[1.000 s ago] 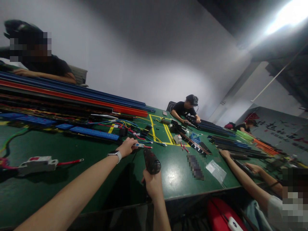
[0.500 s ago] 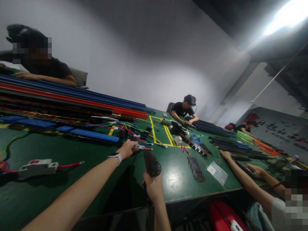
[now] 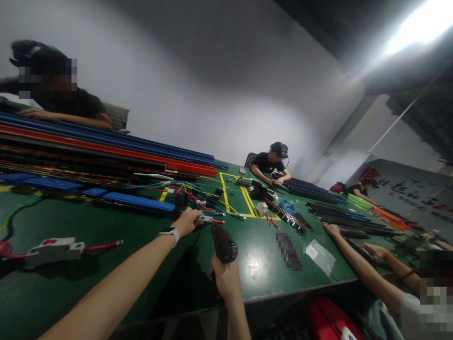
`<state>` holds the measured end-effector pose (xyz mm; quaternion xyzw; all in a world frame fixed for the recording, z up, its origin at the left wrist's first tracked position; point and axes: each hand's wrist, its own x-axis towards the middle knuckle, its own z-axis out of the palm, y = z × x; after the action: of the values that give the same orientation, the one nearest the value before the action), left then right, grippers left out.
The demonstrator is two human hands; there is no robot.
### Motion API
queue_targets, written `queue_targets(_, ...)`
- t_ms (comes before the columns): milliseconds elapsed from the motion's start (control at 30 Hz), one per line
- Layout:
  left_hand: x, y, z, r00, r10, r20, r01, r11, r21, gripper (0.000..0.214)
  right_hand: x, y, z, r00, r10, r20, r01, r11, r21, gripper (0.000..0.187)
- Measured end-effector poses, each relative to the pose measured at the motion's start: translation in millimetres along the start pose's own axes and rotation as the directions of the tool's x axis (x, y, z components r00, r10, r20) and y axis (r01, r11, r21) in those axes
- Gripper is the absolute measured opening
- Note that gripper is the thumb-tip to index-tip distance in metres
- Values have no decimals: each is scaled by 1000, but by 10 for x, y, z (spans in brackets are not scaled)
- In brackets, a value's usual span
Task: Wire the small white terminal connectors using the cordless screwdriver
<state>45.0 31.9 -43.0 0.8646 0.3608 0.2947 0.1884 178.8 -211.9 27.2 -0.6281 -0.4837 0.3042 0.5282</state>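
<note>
My left hand [image 3: 188, 222], with a watch on its wrist, is closed around a small circuit breaker [image 3: 204, 218]. A short red wire [image 3: 218, 221] with a metal lug sticks out of the breaker to the right. My right hand [image 3: 225, 276] grips a black power drill [image 3: 225, 245] by its handle. The drill's front end points away from me, close to the breaker and wire; whether its tip touches them I cannot make out. Another circuit breaker [image 3: 54, 251] with a red lugged wire lies on the green table [image 3: 141, 278] at the left.
Blue socket strips [image 3: 139, 200] and long orange and blue profiles [image 3: 191, 165] lie at the left. Loose wires [image 3: 191, 186] spread behind my hands. A plastic bag [image 3: 320, 257] and a pixelated dark item [image 3: 289, 251] lie at right, near a co-worker's arm [image 3: 368, 269]. Other people sit around the table.
The view has shifted very slightly. My left hand still holds the breaker and my right hand the drill, in nearly the same place.
</note>
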Motion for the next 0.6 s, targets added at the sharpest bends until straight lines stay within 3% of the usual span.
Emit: queue_targets(600, 22, -89, 55, 999, 44, -5, -44, 999, 5, 21, 30, 78, 8, 999, 34, 24, -34, 999, -2, 10)
